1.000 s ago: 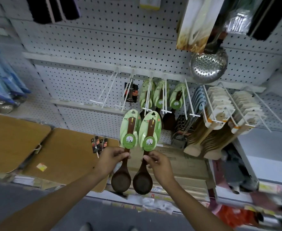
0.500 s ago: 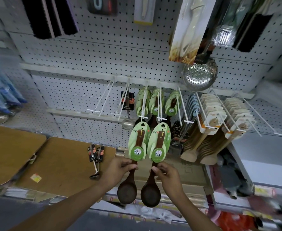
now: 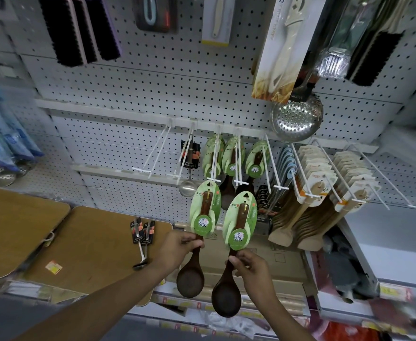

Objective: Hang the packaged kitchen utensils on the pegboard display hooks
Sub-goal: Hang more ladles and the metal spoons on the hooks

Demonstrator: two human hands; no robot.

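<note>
Two dark wooden spoons on green oval cards are held up before the white pegboard (image 3: 133, 99). My left hand (image 3: 177, 249) grips the left spoon (image 3: 205, 212) by its handle; the card's top hole sits just under the tip of a white hook (image 3: 213, 179). My right hand (image 3: 251, 268) pinches the handle of the right spoon (image 3: 240, 222), which hangs lower, below the neighbouring hook (image 3: 240, 182). Several identical green-carded spoons (image 3: 232, 156) hang further back on these hooks.
Two white hooks (image 3: 152, 156) stand bare at the left. A small ladle (image 3: 188, 185) hangs beside them. Wooden spatulas (image 3: 310, 183) fill the right hooks. A steel skimmer (image 3: 296, 118) and a knife box (image 3: 283, 45) hang above. Wooden boards (image 3: 84, 244) lean lower left.
The two spoons have drawn apart. The left spoon rose toward the hook tip while the right one dropped slightly and shifted right.
</note>
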